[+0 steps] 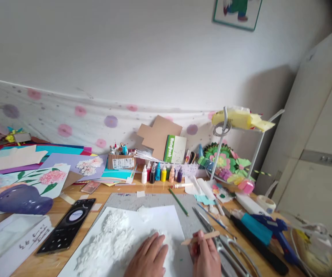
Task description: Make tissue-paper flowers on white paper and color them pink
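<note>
A white sheet (158,215) lies on a grey mat (122,200), with crumpled-looking white raised flower shapes (115,234) across its left part. My left hand (148,256) rests palm down on the sheet, over a smaller white raised shape (168,244) that it partly covers; its fingers lie flat. At the sheet's right edge, my right hand (206,256) pinches a flat wooden craft stick (212,234), whose pointed end faces left towards that shape. Large scissors (226,246) lie just right of this hand.
A phone (67,227) and a white box (18,242) stand to the left. Behind the mat are several paint bottles (157,173). A green pencil (179,202) crosses the mat's edge. Rightward lie a black-handled knife (261,246), a blue glue gun (278,227) and a white rack (219,154).
</note>
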`<state>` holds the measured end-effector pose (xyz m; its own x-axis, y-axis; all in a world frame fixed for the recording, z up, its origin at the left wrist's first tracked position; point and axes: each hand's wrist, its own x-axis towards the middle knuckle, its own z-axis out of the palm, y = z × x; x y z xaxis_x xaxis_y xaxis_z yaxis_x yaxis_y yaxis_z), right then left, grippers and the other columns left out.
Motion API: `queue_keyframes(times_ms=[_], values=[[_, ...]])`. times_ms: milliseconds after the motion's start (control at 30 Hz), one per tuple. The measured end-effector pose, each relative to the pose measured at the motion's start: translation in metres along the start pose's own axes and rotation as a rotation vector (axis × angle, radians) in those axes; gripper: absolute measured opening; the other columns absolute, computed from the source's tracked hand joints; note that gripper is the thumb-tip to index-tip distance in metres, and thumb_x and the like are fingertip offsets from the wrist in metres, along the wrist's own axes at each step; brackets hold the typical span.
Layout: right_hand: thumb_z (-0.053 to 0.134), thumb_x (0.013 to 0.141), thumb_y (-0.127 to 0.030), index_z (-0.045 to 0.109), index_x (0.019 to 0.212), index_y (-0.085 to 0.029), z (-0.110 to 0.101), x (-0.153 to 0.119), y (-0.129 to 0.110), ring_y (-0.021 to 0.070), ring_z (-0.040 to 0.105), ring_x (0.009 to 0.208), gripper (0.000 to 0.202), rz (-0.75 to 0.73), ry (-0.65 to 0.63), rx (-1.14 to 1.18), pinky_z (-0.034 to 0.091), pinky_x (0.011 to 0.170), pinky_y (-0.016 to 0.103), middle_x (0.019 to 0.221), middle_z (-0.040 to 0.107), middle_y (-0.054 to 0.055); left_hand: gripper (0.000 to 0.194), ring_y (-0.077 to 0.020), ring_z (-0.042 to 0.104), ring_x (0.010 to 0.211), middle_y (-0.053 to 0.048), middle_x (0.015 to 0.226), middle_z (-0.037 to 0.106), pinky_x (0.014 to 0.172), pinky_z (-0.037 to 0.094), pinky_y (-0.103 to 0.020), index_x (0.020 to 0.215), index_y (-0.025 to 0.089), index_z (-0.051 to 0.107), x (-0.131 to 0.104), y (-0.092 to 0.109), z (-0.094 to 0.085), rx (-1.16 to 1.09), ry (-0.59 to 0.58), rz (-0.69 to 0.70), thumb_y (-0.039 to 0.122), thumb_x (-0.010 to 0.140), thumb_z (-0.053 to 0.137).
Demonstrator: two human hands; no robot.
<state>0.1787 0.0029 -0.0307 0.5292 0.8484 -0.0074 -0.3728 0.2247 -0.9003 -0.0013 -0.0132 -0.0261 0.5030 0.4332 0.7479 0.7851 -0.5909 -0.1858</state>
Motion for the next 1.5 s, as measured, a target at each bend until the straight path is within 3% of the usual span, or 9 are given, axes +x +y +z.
queue_keyframes(times_ms=[133, 200, 333, 500, 767, 967, 1267, 1367, 1500], values=[[0.076, 0.066, -0.049, 0.059, 0.075, -0.017, -0.004, -0.014, -0.011, 0.0074, 0.042, 0.049, 0.038, 0.028, 0.019, 0.063, 0.036, 0.047, 0.021, 0.059, 0.054, -0.004, 0.038, -0.0141, 0.065, 0.101, -0.001, 0.103, 0.072, 0.087, 0.054, -0.022, 0.100, 0.020, 0.065, 0.004, 0.000, -0.049, -0.187, -0.066, 0.002, 0.001, 0.076, 0.042], [0.073, 0.073, -0.044, 0.058, 0.075, -0.017, -0.006, -0.019, -0.021, 0.0062, 0.042, 0.050, 0.031, -0.017, 0.004, 0.062, 0.036, 0.048, 0.020, 0.060, 0.052, -0.006, 0.036, -0.0145, 0.065, 0.099, -0.004, 0.099, 0.072, 0.089, 0.054, -0.025, 0.099, 0.018, 0.066, 0.009, 0.002, -0.061, -0.289, -0.090, -0.051, 0.000, 0.081, 0.040], [0.064, 0.084, -0.033, 0.060, 0.078, -0.019, 0.002, -0.016, -0.036, 0.0071, 0.050, 0.054, 0.016, -0.193, -0.145, -0.104, 0.042, 0.053, 0.023, 0.072, 0.059, -0.003, 0.024, -0.0181, 0.062, 0.105, -0.009, 0.104, 0.069, 0.096, 0.051, -0.031, 0.100, 0.013, 0.066, 0.015, 0.001, -0.056, -0.428, -0.178, -0.147, 0.005, 0.085, 0.049], [0.057, 0.089, -0.021, 0.060, 0.077, -0.020, 0.015, -0.005, -0.041, 0.0100, 0.055, 0.058, 0.012, -0.502, -0.396, -0.314, 0.045, 0.053, 0.025, 0.071, 0.061, -0.002, 0.026, -0.0209, 0.056, 0.114, -0.011, 0.111, 0.067, 0.102, 0.047, -0.033, 0.104, 0.011, 0.067, 0.009, 0.002, -0.044, -0.520, -0.258, -0.158, 0.005, 0.083, 0.053], [0.054, 0.089, -0.012, 0.061, 0.086, -0.021, 0.012, 0.000, -0.037, 0.0114, 0.058, 0.067, 0.012, -0.396, -0.627, -0.572, 0.047, 0.059, 0.025, 0.079, 0.064, 0.000, 0.033, -0.0249, 0.045, 0.129, -0.009, 0.130, 0.059, 0.108, 0.043, -0.040, 0.112, 0.015, 0.066, 0.011, -0.008, -0.049, -0.549, -0.401, -0.129, 0.011, 0.083, 0.051], [0.053, 0.090, -0.015, 0.062, 0.084, -0.021, 0.012, 0.001, -0.036, 0.0123, 0.058, 0.066, 0.012, -0.377, -0.539, -0.572, 0.046, 0.055, 0.024, 0.077, 0.063, 0.001, 0.034, -0.0246, 0.050, 0.126, -0.008, 0.128, 0.061, 0.105, 0.046, -0.040, 0.110, 0.016, 0.066, 0.010, -0.008, -0.044, -0.612, -0.435, -0.146, 0.009, 0.083, 0.047], [0.054, 0.091, -0.017, 0.061, 0.082, -0.022, 0.018, 0.001, -0.033, 0.0118, 0.056, 0.064, 0.013, -0.369, -0.547, -0.503, 0.044, 0.054, 0.023, 0.073, 0.061, -0.001, 0.030, -0.0205, 0.056, 0.120, -0.005, 0.119, 0.066, 0.105, 0.047, -0.035, 0.100, 0.019, 0.067, 0.010, -0.006, -0.046, -0.696, -0.388, -0.198, 0.007, 0.083, 0.045], [0.056, 0.090, -0.017, 0.062, 0.081, -0.020, 0.018, 0.002, -0.034, 0.0110, 0.056, 0.064, 0.011, -0.346, -0.588, -0.623, 0.045, 0.057, 0.024, 0.075, 0.063, 0.000, 0.028, -0.0206, 0.055, 0.119, -0.004, 0.118, 0.067, 0.106, 0.045, -0.036, 0.099, 0.019, 0.067, 0.009, -0.006, -0.046, -0.719, -0.369, -0.210, 0.008, 0.083, 0.047], [0.056, 0.090, -0.021, 0.062, 0.077, -0.020, 0.019, 0.006, -0.031, 0.0098, 0.052, 0.057, 0.014, -0.334, -0.441, -0.512, 0.043, 0.052, 0.022, 0.069, 0.059, -0.002, 0.029, -0.0198, 0.057, 0.115, -0.003, 0.116, 0.067, 0.103, 0.047, -0.032, 0.100, 0.020, 0.067, 0.010, -0.010, -0.049, -0.728, -0.383, -0.200, 0.009, 0.082, 0.047]])
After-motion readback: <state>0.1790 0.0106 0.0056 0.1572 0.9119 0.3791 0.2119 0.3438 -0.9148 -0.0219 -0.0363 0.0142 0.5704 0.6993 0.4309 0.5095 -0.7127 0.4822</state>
